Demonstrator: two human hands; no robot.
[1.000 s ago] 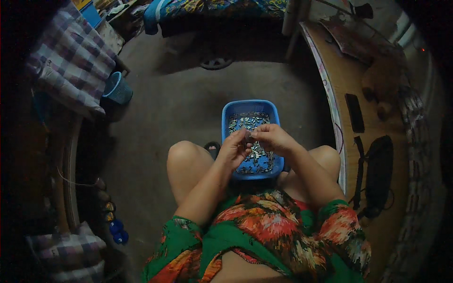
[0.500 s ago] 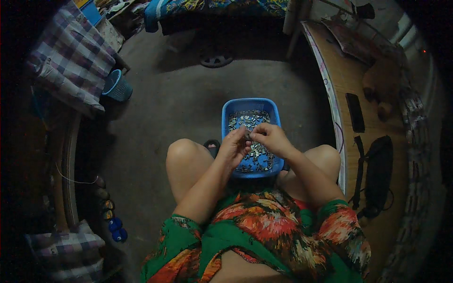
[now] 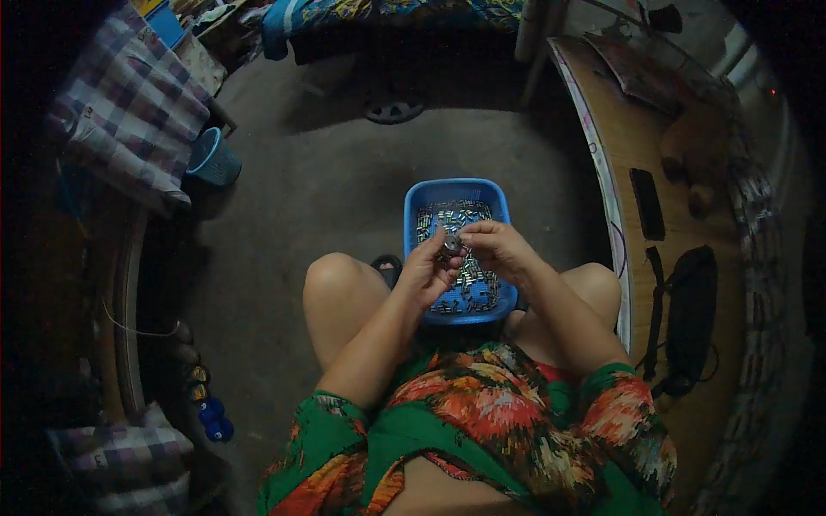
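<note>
Between my knees sits a blue plastic basket with many small shiny metal cylinders spread over its bottom. Above it my left hand is closed around a small round grey metal part, its face with a dark hole turned up. My right hand is beside it, thumb and forefinger pinched together at the right edge of the round part. Whatever those fingertips hold, if anything, is too small to make out.
On my right runs a wooden bench with a dark phone and a black bag. A blue wastebasket stands at the left by a checked cloth. Blue balls lie at the lower left.
The round metal part shows more of its face now, as my left hand has tipped it. My right fingertips have shifted slightly up, their grip a little looser.
</note>
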